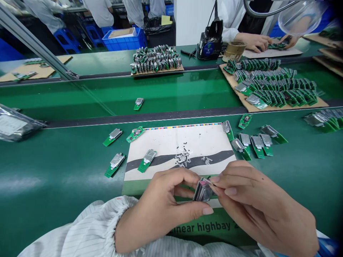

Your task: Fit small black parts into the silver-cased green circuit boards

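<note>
Between the thumb and fingers of my left hand [166, 203] is a small circuit board module [203, 191] with a silvery metal case, tilted on edge. My right hand [257, 200] pinches at the module's upper right edge; a thin light sliver shows at its fingertips, too small to name. Below both hands lies a printed sheet [158, 137]. On it rest a heap of tiny black pieces [183, 156], a few thin light strips [206, 160] and one green board [147, 160].
More boards lie left [115, 164] and right [257, 144] of the sheet. Beyond, a cardboard tray [248, 103] carries rows of boards, and another stack [157, 59] stands further back. At left is a silvery bag [18, 123]. A co-worker's hands [254, 42] handle a board opposite.
</note>
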`<state>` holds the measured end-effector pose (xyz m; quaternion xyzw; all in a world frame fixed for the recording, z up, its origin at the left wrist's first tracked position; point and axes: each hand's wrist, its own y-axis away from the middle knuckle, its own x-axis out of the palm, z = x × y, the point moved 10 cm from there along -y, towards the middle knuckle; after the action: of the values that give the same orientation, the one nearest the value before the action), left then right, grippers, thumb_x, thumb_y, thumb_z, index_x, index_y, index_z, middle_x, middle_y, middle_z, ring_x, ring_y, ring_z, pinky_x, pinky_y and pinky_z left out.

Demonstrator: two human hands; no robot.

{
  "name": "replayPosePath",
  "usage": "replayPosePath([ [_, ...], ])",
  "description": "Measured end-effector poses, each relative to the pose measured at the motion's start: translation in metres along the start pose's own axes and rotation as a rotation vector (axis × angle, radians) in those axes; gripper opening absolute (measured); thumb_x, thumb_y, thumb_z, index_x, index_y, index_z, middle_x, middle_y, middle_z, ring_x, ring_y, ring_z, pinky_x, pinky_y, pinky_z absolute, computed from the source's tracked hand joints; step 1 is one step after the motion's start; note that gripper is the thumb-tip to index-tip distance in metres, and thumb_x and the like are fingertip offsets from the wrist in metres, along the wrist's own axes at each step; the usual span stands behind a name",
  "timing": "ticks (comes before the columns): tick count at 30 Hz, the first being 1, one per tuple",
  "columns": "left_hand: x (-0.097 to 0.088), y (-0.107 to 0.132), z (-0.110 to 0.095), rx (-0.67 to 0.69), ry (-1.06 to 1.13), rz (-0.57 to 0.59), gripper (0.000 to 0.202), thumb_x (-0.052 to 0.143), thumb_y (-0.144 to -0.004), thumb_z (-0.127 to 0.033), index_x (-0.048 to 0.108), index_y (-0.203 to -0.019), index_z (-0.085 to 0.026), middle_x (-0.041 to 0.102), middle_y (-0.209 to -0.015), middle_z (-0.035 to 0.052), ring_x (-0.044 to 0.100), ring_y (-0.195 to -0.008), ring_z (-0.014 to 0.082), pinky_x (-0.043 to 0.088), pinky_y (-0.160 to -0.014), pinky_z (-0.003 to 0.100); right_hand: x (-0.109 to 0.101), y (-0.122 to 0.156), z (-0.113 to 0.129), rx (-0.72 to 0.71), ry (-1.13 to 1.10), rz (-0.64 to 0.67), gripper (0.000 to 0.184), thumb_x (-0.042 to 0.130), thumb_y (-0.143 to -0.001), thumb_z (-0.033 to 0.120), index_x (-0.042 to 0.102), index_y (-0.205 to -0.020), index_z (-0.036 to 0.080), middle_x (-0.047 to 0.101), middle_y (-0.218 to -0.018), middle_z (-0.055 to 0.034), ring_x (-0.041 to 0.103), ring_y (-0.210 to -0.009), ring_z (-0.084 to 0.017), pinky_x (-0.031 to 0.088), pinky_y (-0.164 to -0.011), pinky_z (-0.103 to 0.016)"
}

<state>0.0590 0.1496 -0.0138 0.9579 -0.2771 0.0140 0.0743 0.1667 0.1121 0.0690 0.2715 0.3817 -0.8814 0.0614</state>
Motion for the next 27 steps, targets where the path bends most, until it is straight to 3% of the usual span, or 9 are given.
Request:
replayPosePath([
  [11, 0.001, 0.000, 0.000, -0.011, 0.014, 0.004, 0.024, 0.079, -0.068, -0.011, 0.066, -0.086, -0.019, 0.066, -0.088, 0.0015, 0.061, -0.078, 0.0129, 0.057, -0.065, 0.019, 0.001, -0.002, -0.006, 0.044, 0.015, -0.010, 0.028, 0.053, -0.081, -0.001, 0.052, -0.091, 0.024, 0.071, -0.084, -0.0009, 0.065, -0.077, -0.016, 0.057, -0.068, -0.033],
  [16, 0.002, 0.000, 0.000, -0.005, -0.005, 0.008, 0.022, 0.079, -0.068, -0.012, 0.066, -0.085, -0.018, 0.064, -0.084, 0.0011, 0.059, -0.075, 0.0115, 0.052, -0.057, 0.014, 0.000, -0.001, -0.017, 0.110, -0.106, -0.068, 0.036, 0.053, -0.080, -0.004, 0.051, -0.101, 0.025, 0.068, -0.084, -0.0002, 0.067, -0.082, -0.016, 0.061, -0.070, -0.031],
  [22, 0.000, -0.002, 0.000, 0.000, -0.030, -0.016, 0.022, 0.079, -0.068, -0.013, 0.067, -0.086, -0.018, 0.064, -0.085, 0.0014, 0.061, -0.078, 0.0128, 0.057, -0.069, 0.020, 0.005, 0.001, -0.016, 0.103, -0.099, -0.067, 0.034, 0.055, -0.081, -0.004, 0.051, -0.103, 0.022, 0.068, -0.085, -0.0010, 0.067, -0.087, -0.016, 0.060, -0.076, -0.030],
  [27, 0.003, -0.002, 0.004, -0.045, 0.045, 0.005, 0.023, 0.081, -0.068, -0.013, 0.068, -0.086, -0.018, 0.067, -0.087, 0.0019, 0.066, -0.080, 0.0157, 0.060, -0.075, 0.027, 0.004, 0.012, -0.034, 0.288, -0.300, -0.132, 0.034, 0.060, -0.084, 0.005, 0.050, -0.110, 0.025, 0.067, -0.095, -0.0038, 0.065, -0.097, -0.020, 0.062, -0.074, -0.032],
])
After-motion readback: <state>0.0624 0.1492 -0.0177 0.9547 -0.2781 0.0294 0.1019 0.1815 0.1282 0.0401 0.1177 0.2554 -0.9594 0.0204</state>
